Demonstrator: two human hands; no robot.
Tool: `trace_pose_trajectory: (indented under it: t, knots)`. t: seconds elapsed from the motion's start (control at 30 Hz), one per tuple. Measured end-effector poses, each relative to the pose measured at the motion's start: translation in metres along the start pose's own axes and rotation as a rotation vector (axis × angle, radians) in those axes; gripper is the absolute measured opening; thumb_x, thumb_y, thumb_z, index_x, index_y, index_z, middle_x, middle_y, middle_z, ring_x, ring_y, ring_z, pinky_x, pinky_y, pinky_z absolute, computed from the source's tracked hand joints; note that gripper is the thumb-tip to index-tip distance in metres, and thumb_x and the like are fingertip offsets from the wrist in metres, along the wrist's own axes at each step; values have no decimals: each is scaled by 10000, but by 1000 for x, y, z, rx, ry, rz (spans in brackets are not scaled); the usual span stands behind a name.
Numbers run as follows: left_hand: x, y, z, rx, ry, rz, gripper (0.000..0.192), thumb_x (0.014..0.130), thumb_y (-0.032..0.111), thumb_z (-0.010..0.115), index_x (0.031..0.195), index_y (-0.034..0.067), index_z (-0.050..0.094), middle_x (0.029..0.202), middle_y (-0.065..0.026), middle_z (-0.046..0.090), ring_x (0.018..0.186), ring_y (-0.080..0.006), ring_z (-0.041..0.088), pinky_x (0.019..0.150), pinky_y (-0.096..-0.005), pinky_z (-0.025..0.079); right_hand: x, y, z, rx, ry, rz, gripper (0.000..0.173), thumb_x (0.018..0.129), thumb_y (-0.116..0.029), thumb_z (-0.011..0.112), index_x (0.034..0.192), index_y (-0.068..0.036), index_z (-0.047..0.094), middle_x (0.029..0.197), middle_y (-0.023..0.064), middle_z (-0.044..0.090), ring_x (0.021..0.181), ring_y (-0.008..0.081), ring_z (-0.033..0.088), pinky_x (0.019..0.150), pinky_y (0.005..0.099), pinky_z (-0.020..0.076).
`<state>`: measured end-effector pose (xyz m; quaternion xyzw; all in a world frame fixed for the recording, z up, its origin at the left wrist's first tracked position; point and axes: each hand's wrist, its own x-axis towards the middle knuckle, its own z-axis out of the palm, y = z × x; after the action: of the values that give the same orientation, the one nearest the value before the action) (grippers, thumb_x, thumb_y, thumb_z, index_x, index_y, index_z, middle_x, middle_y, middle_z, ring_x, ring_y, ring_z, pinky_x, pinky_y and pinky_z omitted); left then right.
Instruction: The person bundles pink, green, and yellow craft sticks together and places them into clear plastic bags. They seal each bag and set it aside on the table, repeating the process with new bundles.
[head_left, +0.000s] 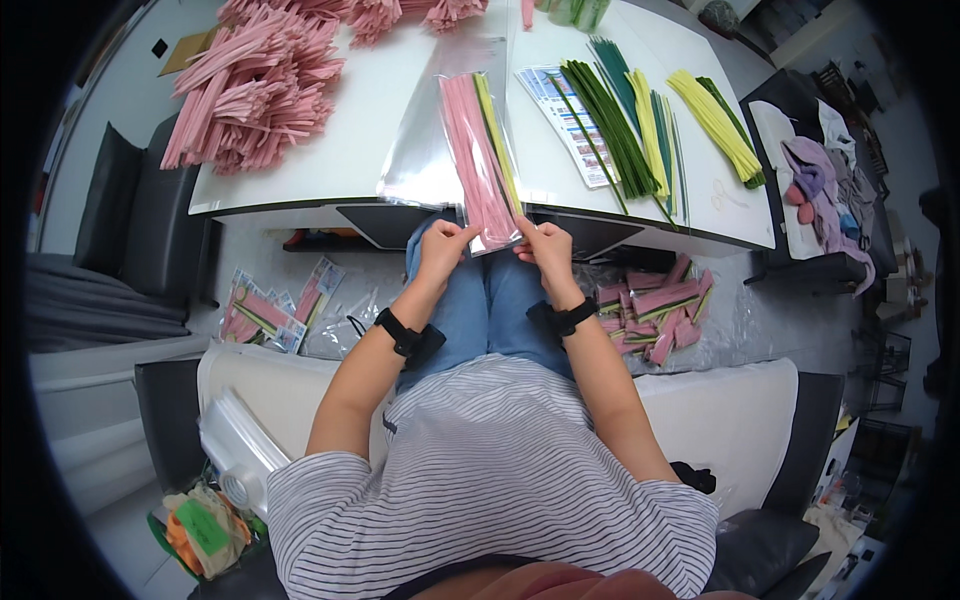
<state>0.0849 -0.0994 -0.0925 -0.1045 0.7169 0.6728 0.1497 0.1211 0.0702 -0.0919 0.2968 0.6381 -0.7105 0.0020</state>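
Note:
Before me, a clear plastic bag lies partly on the table and juts over its front edge. Inside it are pink chenille stems and, along the right side, yellow and dark green ones. My left hand pinches the bag's near left corner between thumb and fingers. At the near right corner, my right hand grips the bag the same way. More flat clear bags lie under and left of the filled one.
Pink stem bundles are heaped at the table's left. Right are printed leaflets, dark green stems and yellow stems. Filled packs lie on the floor at right, with packs bearing leaflets at left. A plastic roll rests on the sofa.

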Motion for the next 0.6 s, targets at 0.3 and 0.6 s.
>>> trace_pose_trajectory:
  t: [0.3,0.6]
  knots:
    - [6,6,0,-19,-234,-14,246,831,239,642,682,47,605,556,-7,546,457,-78,519,410,-193,377,20,-8,9,66,-31,103,445,861,-439,573,884,-1,647,746,64,635,585,125,605,472,228,499]
    - [2,29,-15,212,-341,29,250,867,236,586,745,27,649,572,-5,570,422,-70,487,384,-200,335,-10,-25,-2,40,-327,-49,268,858,-234,625,928,24,616,734,76,647,539,133,626,407,182,414]
